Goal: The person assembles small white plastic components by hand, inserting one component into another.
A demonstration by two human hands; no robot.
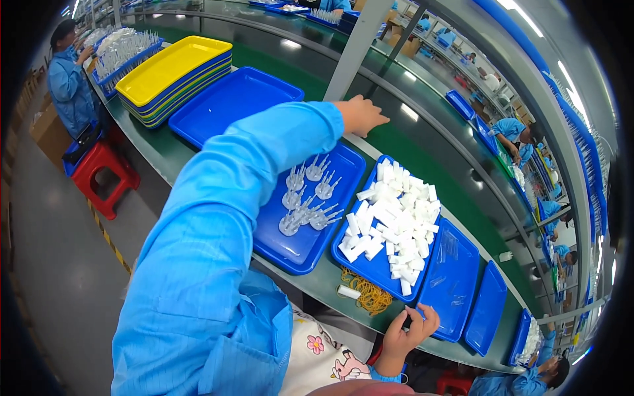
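Note:
My left hand (362,117) reaches out past the trays to the rim of the green conveyor, fingers stretched and nothing visible in them. Under that blue-sleeved arm lies a blue tray (290,254) with several clear plastic pronged pieces (316,170) standing in it. Beside it, a second blue tray (343,231) is heaped with short white rolls (399,214). My right hand (409,332) hovers at the near edge, its fingers loosely curled with a gap to the thumb. It is nearest to a blue tray (446,317) holding a few thin clear pieces (449,247).
Yellow rubber bands (370,297) and one white roll (348,292) lie at the table's near edge. Yellow, blue and green trays (173,72) are stacked at the left, by a blue tray (231,99). A metal post (356,53) rises ahead. Co-workers in blue and a red stool (105,175) are around.

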